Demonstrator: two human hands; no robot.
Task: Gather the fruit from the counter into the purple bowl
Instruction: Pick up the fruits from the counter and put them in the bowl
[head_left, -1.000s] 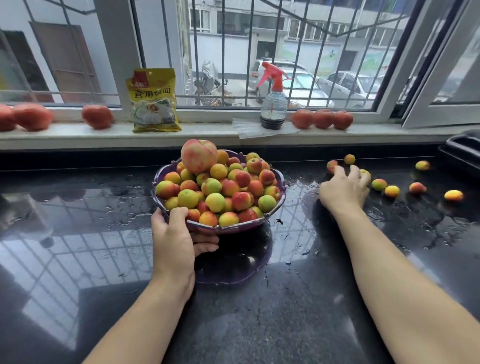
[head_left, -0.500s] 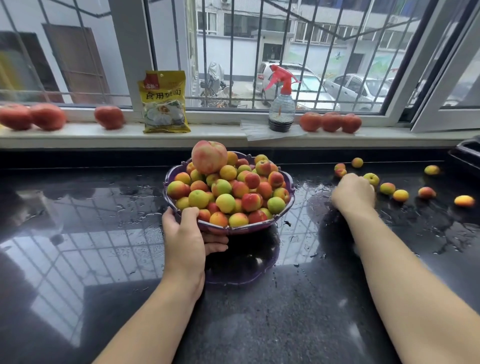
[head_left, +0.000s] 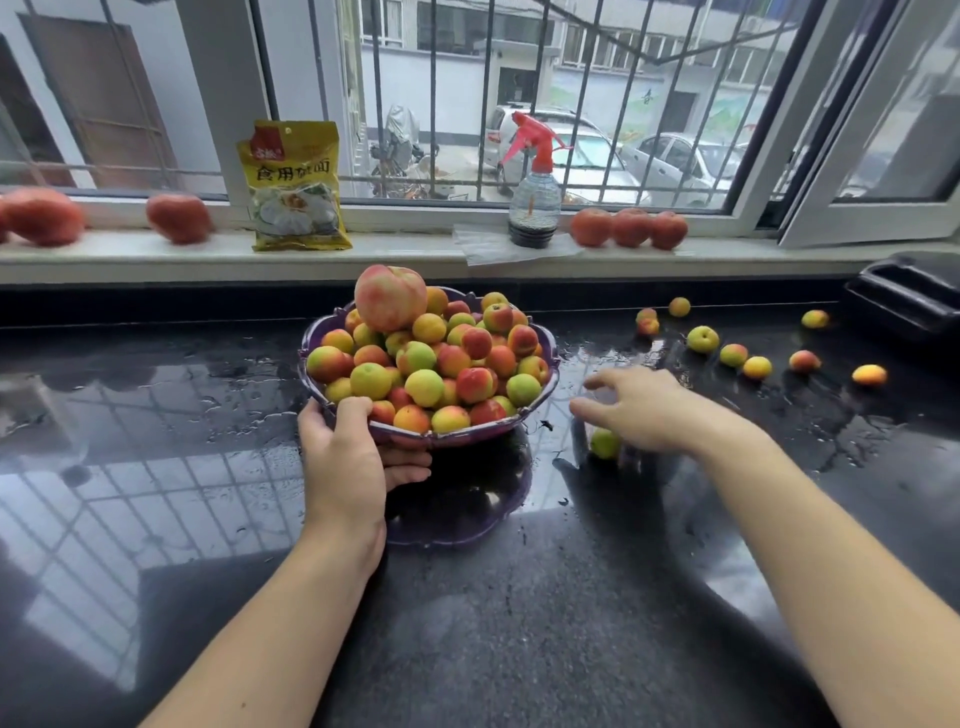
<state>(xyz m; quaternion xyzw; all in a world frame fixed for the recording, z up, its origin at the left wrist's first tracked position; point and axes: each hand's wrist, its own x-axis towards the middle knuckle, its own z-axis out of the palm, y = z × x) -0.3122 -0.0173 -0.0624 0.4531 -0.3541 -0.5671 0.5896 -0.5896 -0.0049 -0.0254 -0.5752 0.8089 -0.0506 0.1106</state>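
Note:
The purple bowl stands mid-counter, heaped with small red, yellow and green fruit, and one large peach sits on top at the back. My left hand grips the bowl's near-left rim, thumb over the edge. My right hand hovers just right of the bowl, blurred, its fingers curled loosely toward the rim. A small green fruit shows under its palm. Several loose fruits lie scattered on the wet black counter at the far right.
On the windowsill stand a yellow food packet and a red-topped spray bottle. Large red fruits lie there at the left and right. A black tray-like object occupies the counter's far right corner.
My right hand closed over a fruit among the scattered ones, then travelled left and nearer, to beside the bowl. My left hand kept its hold on the rim.

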